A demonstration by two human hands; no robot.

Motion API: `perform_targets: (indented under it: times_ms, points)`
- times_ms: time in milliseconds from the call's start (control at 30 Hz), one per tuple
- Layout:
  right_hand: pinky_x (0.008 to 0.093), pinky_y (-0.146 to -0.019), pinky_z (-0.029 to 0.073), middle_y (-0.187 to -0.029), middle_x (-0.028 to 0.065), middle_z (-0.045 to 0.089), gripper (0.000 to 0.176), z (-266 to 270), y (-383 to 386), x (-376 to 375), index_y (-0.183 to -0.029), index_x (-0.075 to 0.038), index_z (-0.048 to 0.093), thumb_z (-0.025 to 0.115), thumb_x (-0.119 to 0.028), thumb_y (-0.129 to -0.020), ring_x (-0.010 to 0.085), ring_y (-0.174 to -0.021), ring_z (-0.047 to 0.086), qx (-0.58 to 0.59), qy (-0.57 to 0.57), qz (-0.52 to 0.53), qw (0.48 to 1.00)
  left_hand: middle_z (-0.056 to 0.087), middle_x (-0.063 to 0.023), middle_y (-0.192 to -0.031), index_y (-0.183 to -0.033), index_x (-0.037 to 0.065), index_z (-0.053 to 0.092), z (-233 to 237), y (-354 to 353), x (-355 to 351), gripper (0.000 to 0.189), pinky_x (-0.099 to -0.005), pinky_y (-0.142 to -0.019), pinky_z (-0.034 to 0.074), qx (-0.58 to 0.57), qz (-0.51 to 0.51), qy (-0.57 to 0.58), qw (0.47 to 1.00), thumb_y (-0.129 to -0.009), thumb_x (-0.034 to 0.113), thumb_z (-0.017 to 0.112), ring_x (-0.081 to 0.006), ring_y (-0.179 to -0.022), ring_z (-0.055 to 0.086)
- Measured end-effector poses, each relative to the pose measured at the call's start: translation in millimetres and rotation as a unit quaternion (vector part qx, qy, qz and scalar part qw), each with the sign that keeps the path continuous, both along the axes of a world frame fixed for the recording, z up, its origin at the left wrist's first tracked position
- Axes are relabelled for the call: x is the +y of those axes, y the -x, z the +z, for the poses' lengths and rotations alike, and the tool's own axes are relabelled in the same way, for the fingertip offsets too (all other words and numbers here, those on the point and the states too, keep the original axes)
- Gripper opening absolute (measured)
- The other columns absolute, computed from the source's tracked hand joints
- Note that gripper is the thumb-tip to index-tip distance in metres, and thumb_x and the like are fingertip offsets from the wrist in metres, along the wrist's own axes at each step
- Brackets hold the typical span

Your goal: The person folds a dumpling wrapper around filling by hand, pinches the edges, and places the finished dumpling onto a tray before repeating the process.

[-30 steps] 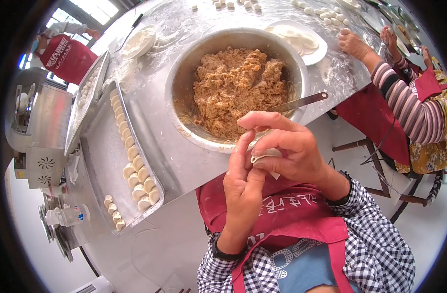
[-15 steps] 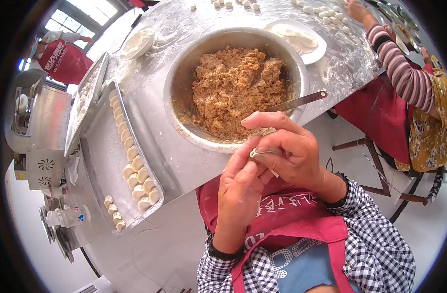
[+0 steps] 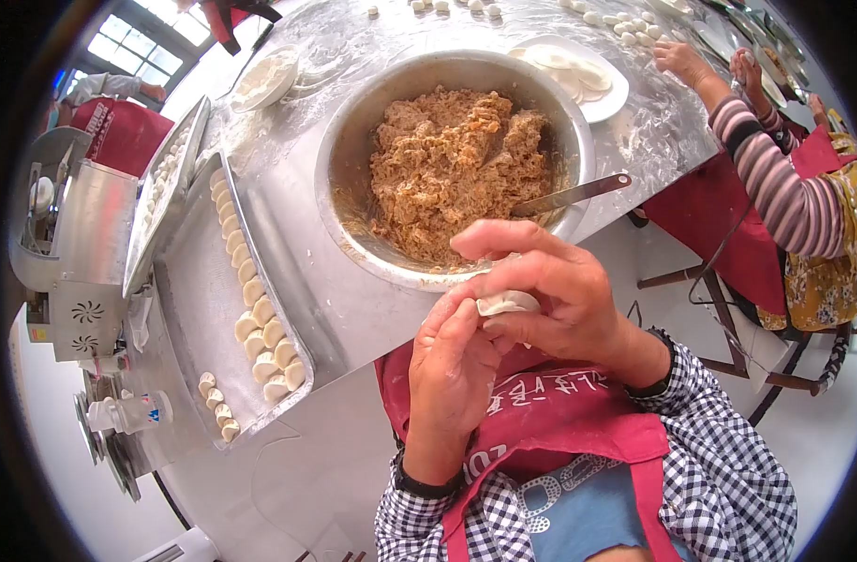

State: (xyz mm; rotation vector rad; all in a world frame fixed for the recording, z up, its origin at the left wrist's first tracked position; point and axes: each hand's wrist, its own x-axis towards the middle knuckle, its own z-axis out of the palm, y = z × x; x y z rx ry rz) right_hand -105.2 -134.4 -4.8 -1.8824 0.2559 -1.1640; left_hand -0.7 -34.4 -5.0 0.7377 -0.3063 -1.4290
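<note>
A pale folded dumpling (image 3: 509, 303) sits between my two hands, just in front of the metal bowl's near rim. My right hand (image 3: 564, 295) curls around it, thumb below and fingers above. Fingertips of my left hand (image 3: 456, 361) pinch its left end. Part of the dumpling is hidden by my fingers. Beyond my hands, the large metal bowl (image 3: 330, 201) holds brown minced filling (image 3: 452, 169). A flat metal spatula handle (image 3: 578, 194) leans out over the bowl's right rim.
To the left lies a metal tray (image 3: 189, 281) with rows of dumplings (image 3: 250, 290). A white plate of round wrappers (image 3: 583, 75) stands behind the bowl. Small dough pieces (image 3: 634, 33) lie on the floured table. A co-worker's striped sleeve (image 3: 775, 178) reaches in at right; another person stands far left.
The dumpling has turned in my hands, and its folded edge shows more plainly. My left fingers have shifted onto its left end. The co-worker's hand at right has moved slightly nearer.
</note>
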Motion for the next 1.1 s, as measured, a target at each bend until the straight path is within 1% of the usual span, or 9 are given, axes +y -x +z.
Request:
perform_targets:
  times_ms: [200,433,500,633,700,933,1000,1033,1100]
  points:
    - [0.0345,-0.081,0.046,-0.110,0.0180,0.058,0.026,-3.3,4.3,-11.7,-0.089,-0.004,0.064,0.073,-0.006,-0.064,0.0278,-0.099,0.057,0.019,0.035,0.079,0.996,0.055,-0.0140,-0.113,-0.119,-0.002,0.046,2.2,0.8,2.7,0.048,-0.0388,-0.086,0.045,0.014,0.005,-0.015,1.000,-0.096,0.037,0.029,-0.0241,-0.103,0.055]
    - [0.0352,-0.080,0.045,-0.107,0.0168,0.059,0.014,-5.8,8.7,-5.5,-0.079,-0.003,0.063,0.070,-0.008,-0.069,0.0278,-0.095,0.058,0.035,-0.033,0.065,0.997,0.053,-0.0153,-0.117,-0.122,-0.003,0.045,3.4,0.3,2.0,0.055,-0.0404,-0.090,0.042,-0.001,-0.029,-0.007,1.000,-0.095,0.041,0.026,-0.0253,-0.106,0.053]
    - [0.0349,-0.079,0.046,-0.106,0.0164,0.060,0.013,-4.5,8.2,-4.4,-0.077,-0.003,0.061,0.070,-0.011,-0.070,0.0268,-0.094,0.058,0.047,0.036,0.028,0.998,0.053,-0.0156,-0.116,-0.122,-0.004,0.044,6.8,4.5,1.6,0.056,-0.0407,-0.091,0.041,-0.018,0.003,-0.040,0.999,-0.095,0.042,0.027,-0.0259,-0.106,0.053]
    - [0.0342,-0.077,0.047,-0.109,0.0170,0.059,0.018,-5.6,6.9,-0.3,-0.079,-0.003,0.061,0.072,-0.014,-0.070,0.0260,-0.094,0.058,0.044,0.077,0.002,0.996,0.052,-0.0161,-0.117,-0.122,-0.005,0.044,6.3,4.8,4.2,0.056,-0.0409,-0.092,0.041,-0.016,0.017,-0.034,0.999,-0.095,0.041,0.027,-0.0265,-0.107,0.053]
    - [0.0342,-0.077,0.047,-0.112,0.0184,0.057,0.021,-2.9,6.0,4.6,-0.082,-0.004,0.061,0.073,-0.014,-0.068,0.0260,-0.095,0.058,0.000,0.021,0.012,1.000,0.052,-0.0161,-0.119,-0.122,-0.006,0.044,8.7,4.1,6.7,0.057,-0.0410,-0.093,0.040,-0.061,0.003,-0.008,0.998,-0.095,0.042,0.027,-0.0267,-0.108,0.052]
    - [0.0350,-0.078,0.048,-0.113,0.0199,0.056,0.022,-5.0,8.4,5.3,-0.082,-0.004,0.061,0.074,-0.013,-0.067,0.0262,-0.097,0.058,0.011,-0.021,0.060,0.998,0.049,-0.0167,-0.122,-0.123,-0.006,0.043,10.4,5.0,8.8,0.058,-0.0402,-0.095,0.038,-0.084,0.002,0.009,0.996,-0.095,0.043,0.027,-0.0265,-0.112,0.049]
    - [0.0317,-0.077,0.047,-0.107,0.0127,0.060,0.016,-11.2,6.7,8.1,-0.077,-0.004,0.062,0.072,-0.004,-0.064,0.0234,-0.094,0.059,-0.030,-0.088,0.078,0.993,0.046,-0.0196,-0.124,-0.124,-0.011,0.039,9.9,5.0,8.8,0.053,-0.0382,-0.096,0.037,-0.065,0.000,0.051,0.997,-0.097,0.032,0.026,-0.0266,-0.115,0.046]
    - [0.0317,-0.077,0.047,-0.107,0.0127,0.060,0.016,-12.3,5.8,6.6,-0.077,-0.004,0.062,0.072,-0.004,-0.064,0.0234,-0.094,0.059,-0.030,-0.088,0.078,0.993,0.046,-0.0196,-0.124,-0.124,-0.011,0.039,9.2,5.0,9.3,0.053,-0.0382,-0.096,0.037,-0.064,0.001,0.050,0.997,-0.097,0.032,0.026,-0.0266,-0.115,0.046]
    - [0.0311,-0.076,0.047,-0.106,0.0123,0.060,0.014,-13.2,4.3,1.6,-0.075,-0.004,0.062,0.071,-0.003,-0.065,0.0227,-0.093,0.059,-0.050,-0.005,0.076,0.996,0.048,-0.0174,-0.123,-0.123,-0.006,0.043,7.5,5.0,9.8,0.058,-0.0397,-0.096,0.037,-0.082,0.001,0.023,0.996,-0.095,0.041,0.026,-0.0261,-0.114,0.047]
